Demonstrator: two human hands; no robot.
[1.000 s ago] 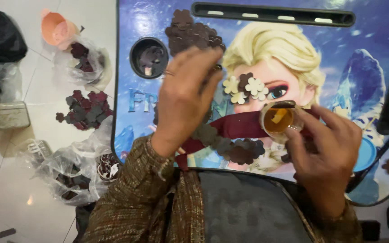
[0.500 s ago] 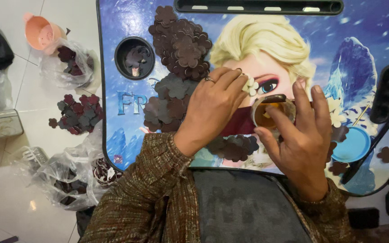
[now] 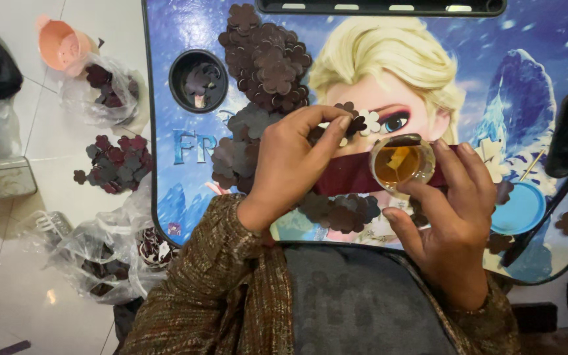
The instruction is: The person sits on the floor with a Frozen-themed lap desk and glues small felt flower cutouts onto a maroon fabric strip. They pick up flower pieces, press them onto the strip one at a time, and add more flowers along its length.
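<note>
R hand [image 3: 451, 223] fingers grip small cup [image 3: 402, 163] w/ amber liquid, L hand [image 3: 294, 164] fingers pinch flower cutout [image 3: 352, 121]

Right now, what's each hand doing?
Left hand: pinching a dark flower cutout.
Right hand: holding a small cup of amber liquid.
</note>
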